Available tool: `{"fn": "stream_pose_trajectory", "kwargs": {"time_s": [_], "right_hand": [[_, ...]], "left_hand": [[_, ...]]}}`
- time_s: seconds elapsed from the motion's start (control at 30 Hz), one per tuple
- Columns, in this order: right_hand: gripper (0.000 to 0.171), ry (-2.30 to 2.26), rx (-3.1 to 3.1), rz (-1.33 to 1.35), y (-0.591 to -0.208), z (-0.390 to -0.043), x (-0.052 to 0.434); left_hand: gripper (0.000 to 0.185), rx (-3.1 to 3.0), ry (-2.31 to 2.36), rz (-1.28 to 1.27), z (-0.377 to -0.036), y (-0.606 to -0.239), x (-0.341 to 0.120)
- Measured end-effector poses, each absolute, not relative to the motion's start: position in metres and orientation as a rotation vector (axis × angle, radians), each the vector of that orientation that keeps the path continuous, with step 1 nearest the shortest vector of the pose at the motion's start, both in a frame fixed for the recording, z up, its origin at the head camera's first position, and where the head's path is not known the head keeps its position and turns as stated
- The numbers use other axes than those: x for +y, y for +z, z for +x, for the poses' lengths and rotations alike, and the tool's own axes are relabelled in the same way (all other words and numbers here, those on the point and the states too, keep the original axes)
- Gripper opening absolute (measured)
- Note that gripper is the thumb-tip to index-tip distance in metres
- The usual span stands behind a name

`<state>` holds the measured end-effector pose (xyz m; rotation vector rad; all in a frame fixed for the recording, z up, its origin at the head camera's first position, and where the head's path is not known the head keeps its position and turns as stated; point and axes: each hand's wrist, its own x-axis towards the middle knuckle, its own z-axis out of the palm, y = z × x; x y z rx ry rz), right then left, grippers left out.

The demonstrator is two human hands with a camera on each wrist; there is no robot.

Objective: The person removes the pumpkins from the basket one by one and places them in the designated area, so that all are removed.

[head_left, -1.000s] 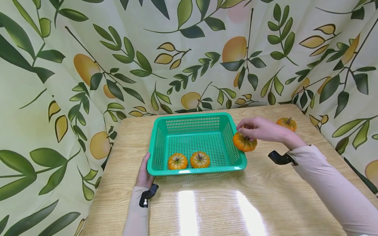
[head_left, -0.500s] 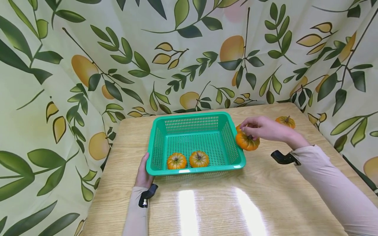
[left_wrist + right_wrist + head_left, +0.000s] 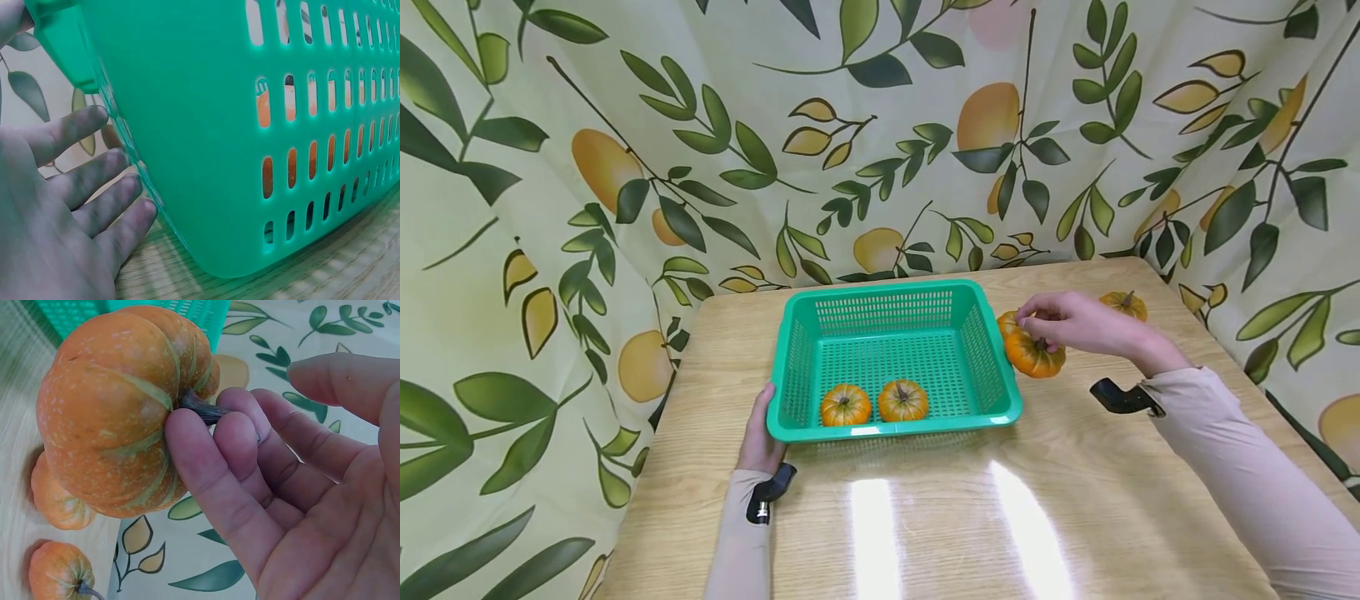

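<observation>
My right hand pinches the dark stem of a small orange pumpkin just outside the basket's right rim. In the right wrist view this pumpkin fills the upper left, its stem between thumb and fingers. My left hand lies along the left side of the green plastic basket. In the left wrist view its straight fingers touch the basket's outer wall, and the thumb is up by the rim. Two pumpkins, one on the left and one beside it, sit inside along the near wall.
Behind the held pumpkin, another pumpkin, partly hidden, stands against the basket's right side. Farther right, a pumpkin sits on the wooden table. A leaf-patterned curtain hangs behind the table and along both sides.
My right hand and its pumpkin have moved slightly right and away from the basket, so more of the pumpkin behind shows. The left hand stays at the basket's side.
</observation>
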<state>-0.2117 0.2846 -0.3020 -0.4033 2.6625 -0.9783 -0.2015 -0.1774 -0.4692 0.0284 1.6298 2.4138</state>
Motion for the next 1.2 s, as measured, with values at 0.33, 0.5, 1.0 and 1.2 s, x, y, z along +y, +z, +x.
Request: {"fn": "stream_pose_trajectory", "kwargs": {"time_s": [0.33,0.5,1.0,1.2], "right_hand": [[0.032,-0.969,2.658,-0.363,-0.313,-0.217,0.297],[0.034,-0.967,2.651,-0.350,-0.321,-0.221,0.302],[0.034,-0.985,2.575,-0.327,-0.354,-0.222,0.305],[0.035,-0.994,2.563,-0.322,-0.363,-0.222,0.307]], "left_hand": [[0.067,1.629,2.409,0.038,-0.204,-0.466,-0.176],[0.068,1.614,2.413,0.056,-0.203,-0.464,-0.175],[0.065,1.623,2.415,0.022,-0.203,-0.469,-0.174],[0.065,1.640,2.400,0.022,-0.204,-0.468,-0.175]]}}
